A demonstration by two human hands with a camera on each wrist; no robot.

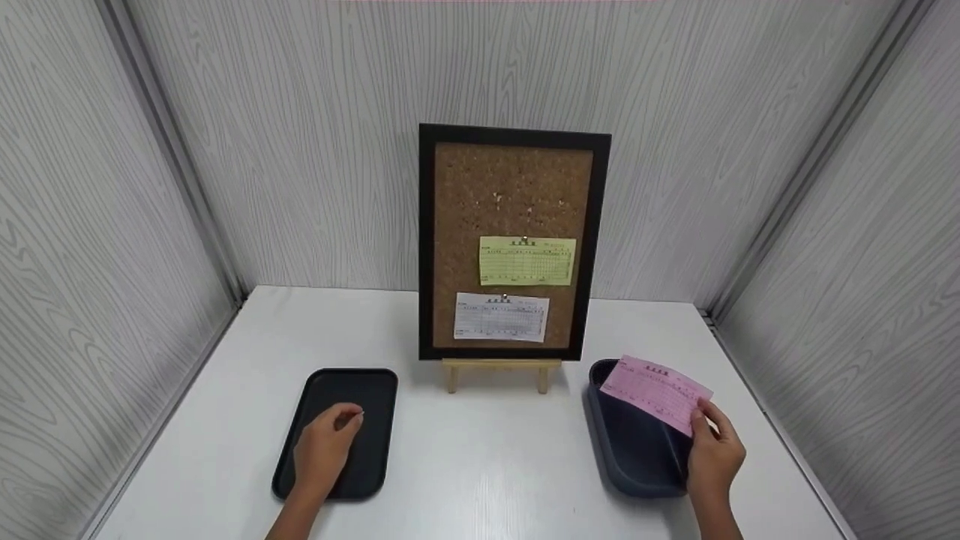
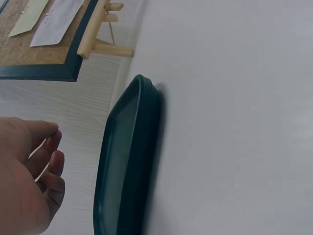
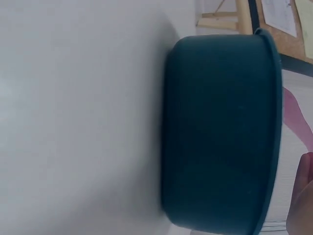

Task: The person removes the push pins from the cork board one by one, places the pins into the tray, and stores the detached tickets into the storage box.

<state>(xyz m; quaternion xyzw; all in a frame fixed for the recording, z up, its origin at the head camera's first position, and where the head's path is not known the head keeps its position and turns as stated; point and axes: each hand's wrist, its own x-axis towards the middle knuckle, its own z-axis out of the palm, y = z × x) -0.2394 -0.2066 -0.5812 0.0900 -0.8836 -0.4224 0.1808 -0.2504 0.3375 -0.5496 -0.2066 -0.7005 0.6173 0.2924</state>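
My right hand (image 1: 716, 454) pinches the lower right corner of a pink printed slip (image 1: 656, 391), held tilted above a dark deep bin (image 1: 600, 435). In the right wrist view the bin's wall (image 3: 220, 132) hides most of the slip (image 3: 296, 120). Over a flat black tray (image 1: 375, 450), my left hand (image 1: 324, 446) has thumb and forefinger pinched together, with a tiny pale object (image 1: 362, 412) at the tips, too small to identify. The left wrist view shows that hand (image 2: 29, 176) beside the tray's rim (image 2: 139, 107).
A black-framed cork board (image 1: 465, 187) stands on a small wooden easel (image 1: 502, 364) at the middle back. Pinned to it are a yellow slip (image 1: 527, 262) and, lower down, a white slip (image 1: 501, 319). Pale wood-grain walls (image 1: 300, 150) enclose the white table (image 1: 480, 465).
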